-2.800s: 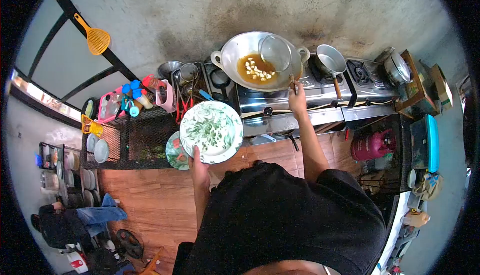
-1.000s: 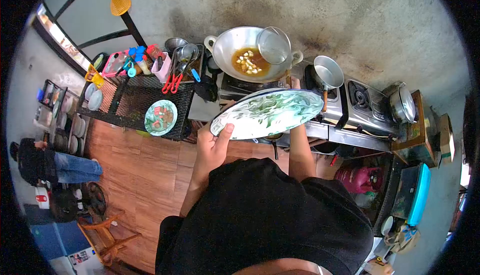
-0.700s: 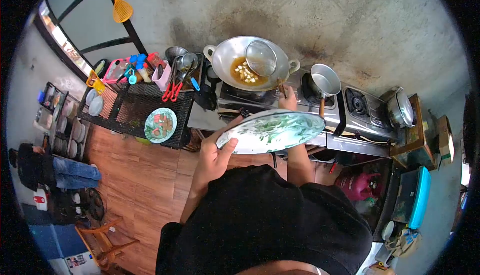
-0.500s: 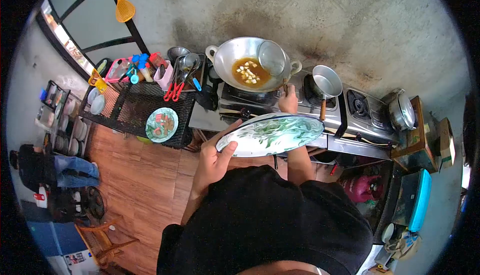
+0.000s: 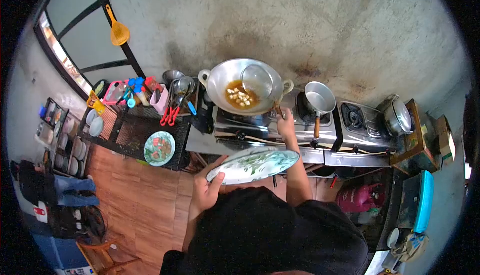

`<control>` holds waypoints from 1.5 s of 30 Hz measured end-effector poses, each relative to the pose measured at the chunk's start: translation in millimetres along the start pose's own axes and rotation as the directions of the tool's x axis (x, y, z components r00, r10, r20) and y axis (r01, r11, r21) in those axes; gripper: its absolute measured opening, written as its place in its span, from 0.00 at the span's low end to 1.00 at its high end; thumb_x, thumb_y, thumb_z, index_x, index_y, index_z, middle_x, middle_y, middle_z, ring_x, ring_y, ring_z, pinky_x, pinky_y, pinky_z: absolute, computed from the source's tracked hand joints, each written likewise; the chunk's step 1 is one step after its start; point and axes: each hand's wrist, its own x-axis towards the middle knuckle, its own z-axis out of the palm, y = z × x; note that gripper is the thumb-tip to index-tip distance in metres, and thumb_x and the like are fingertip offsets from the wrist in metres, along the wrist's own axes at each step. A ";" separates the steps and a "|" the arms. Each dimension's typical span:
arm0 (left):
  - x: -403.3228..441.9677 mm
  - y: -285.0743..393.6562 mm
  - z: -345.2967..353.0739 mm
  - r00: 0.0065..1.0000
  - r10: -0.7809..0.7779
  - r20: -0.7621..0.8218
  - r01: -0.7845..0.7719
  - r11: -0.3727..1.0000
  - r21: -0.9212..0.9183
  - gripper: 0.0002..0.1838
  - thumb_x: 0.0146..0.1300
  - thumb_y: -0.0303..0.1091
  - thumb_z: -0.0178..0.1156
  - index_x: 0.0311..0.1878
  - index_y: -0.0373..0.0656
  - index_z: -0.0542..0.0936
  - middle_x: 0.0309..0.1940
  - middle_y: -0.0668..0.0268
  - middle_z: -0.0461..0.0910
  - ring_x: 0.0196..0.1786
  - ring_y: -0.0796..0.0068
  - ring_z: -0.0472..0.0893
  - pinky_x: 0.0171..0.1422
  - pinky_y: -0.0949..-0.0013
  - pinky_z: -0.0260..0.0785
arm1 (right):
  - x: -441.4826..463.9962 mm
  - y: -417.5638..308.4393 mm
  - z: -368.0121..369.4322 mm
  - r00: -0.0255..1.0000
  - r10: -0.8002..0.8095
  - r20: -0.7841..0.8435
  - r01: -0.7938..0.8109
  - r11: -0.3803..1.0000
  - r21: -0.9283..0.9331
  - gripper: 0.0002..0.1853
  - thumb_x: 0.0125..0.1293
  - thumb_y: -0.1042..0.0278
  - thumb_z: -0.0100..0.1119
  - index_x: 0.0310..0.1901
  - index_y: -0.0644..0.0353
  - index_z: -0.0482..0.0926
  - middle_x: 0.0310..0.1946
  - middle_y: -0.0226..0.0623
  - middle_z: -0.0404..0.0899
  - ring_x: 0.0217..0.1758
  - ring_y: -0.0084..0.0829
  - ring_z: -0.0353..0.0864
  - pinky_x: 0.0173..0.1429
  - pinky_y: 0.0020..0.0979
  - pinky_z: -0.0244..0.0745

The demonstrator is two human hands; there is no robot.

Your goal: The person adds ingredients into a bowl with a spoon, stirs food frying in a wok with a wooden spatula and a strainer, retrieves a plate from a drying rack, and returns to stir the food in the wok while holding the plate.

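My left hand (image 5: 206, 191) grips the left edge of an oval white plate (image 5: 265, 164) with a green marbled pattern, thumb on top. The plate is tilted in front of my chest. In my right hand (image 5: 286, 123) is the handle of a round wire skimmer (image 5: 256, 81). Its mesh head rests inside the right part of a large two-handled wok (image 5: 216, 77) on the stove. White cubes (image 5: 240, 96), perhaps tofu, lie in brown oil at the wok's bottom, left of the mesh.
A saucepan (image 5: 320, 98) with a wooden handle stands on the burner to the right. A patterned plate (image 5: 159, 148) of food and red-handled utensils (image 5: 170, 116) are at the left. A pink gas cylinder (image 5: 361, 198) sits below right. Another person (image 5: 60, 187) is at far left.
The view has tilted, so the wok and stove sit lower in it. The plate has shifted left and down toward my body. Both hands keep their holds.
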 end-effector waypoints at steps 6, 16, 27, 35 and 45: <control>-0.8 -5.7 -1.7 0.997 -0.075 -0.012 0.075 0.997 0.003 0.19 0.67 0.32 0.53 0.57 0.30 0.74 0.50 0.49 0.80 0.52 0.64 0.79 0.57 0.68 0.68 | 2.1 -5.2 -4.2 0.990 -0.083 -0.114 0.067 0.988 -0.138 0.21 0.63 0.75 0.51 0.59 0.64 0.68 0.50 0.51 0.77 0.55 0.48 0.77 0.59 0.38 0.68; 4.8 -30.6 -5.8 0.997 -0.081 -0.009 0.081 0.997 -0.002 0.18 0.66 0.30 0.54 0.57 0.31 0.75 0.50 0.49 0.79 0.52 0.63 0.79 0.57 0.68 0.68 | 6.6 5.0 6.9 0.988 -0.141 -0.069 0.135 0.987 -0.083 0.18 0.64 0.72 0.53 0.56 0.63 0.70 0.50 0.51 0.77 0.53 0.42 0.76 0.57 0.36 0.68; 21.5 -32.8 -7.7 0.991 -0.129 -0.020 0.129 0.992 -0.012 0.18 0.66 0.31 0.54 0.56 0.31 0.76 0.48 0.50 0.80 0.51 0.63 0.80 0.56 0.68 0.68 | 19.9 0.9 16.5 0.985 -0.171 0.028 0.173 0.976 -0.134 0.22 0.63 0.72 0.51 0.59 0.61 0.67 0.51 0.55 0.76 0.58 0.52 0.73 0.60 0.42 0.67; 29.5 -45.8 -18.9 0.992 -0.119 -0.041 0.119 0.993 -0.001 0.18 0.65 0.31 0.54 0.56 0.32 0.76 0.47 0.49 0.80 0.49 0.63 0.80 0.54 0.67 0.69 | 14.8 8.1 36.3 0.984 -0.172 -0.038 0.161 0.964 -0.211 0.22 0.62 0.75 0.49 0.60 0.56 0.65 0.47 0.57 0.77 0.50 0.58 0.76 0.51 0.48 0.70; 51.9 -65.1 -37.6 0.988 -0.154 0.022 0.151 0.983 0.104 0.18 0.66 0.31 0.53 0.57 0.34 0.76 0.47 0.50 0.80 0.49 0.61 0.80 0.54 0.67 0.69 | 19.4 -10.4 54.6 0.995 0.036 -0.092 -0.062 0.951 -0.304 0.22 0.64 0.76 0.48 0.60 0.56 0.68 0.51 0.55 0.76 0.55 0.53 0.76 0.57 0.42 0.70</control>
